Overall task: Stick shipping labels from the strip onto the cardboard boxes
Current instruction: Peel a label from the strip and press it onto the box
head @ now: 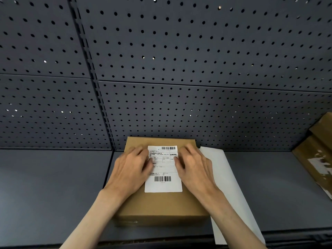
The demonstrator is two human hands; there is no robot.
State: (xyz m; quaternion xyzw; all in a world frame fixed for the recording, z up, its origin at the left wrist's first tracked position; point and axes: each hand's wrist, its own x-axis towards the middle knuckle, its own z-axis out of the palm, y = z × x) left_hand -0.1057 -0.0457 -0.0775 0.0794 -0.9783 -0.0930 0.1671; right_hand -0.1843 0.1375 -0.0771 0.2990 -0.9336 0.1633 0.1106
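Shipping label: a white rectangular paper shipping label (163, 169) with black barcodes near its top and bottom edges and small printed text between them lies flat on the top face of the box, roughly centred, long side running away from the person.
Box: a flat brown cardboard box (161, 203) sits on the shelf, its far edge close against the back panel; its near side wall faces the camera.
Left hand: the left hand (131, 171) lies palm down on the box top, fingers spread flat, fingertips overlapping the label's left edge. It grips nothing; the hand is opened out and pressing.
Right hand: the right hand (194, 169) lies palm down likewise on the other side, fingertips on the label's right edge, fingers extended, nothing clasped.
Strip: a long white paper strip (231, 186) lies on the shelf just right of the box, partly tucked under it and the right forearm, running toward the near shelf edge.
Shelf: a dark grey metal shelf (53, 186) bears the box and strip.
Back panel: a dark grey perforated metal panel (179, 69) rises behind the shelf.
Second box: another brown cardboard box (318, 155), with torn white label remnants on it, stands at the far right, well apart from the hands.
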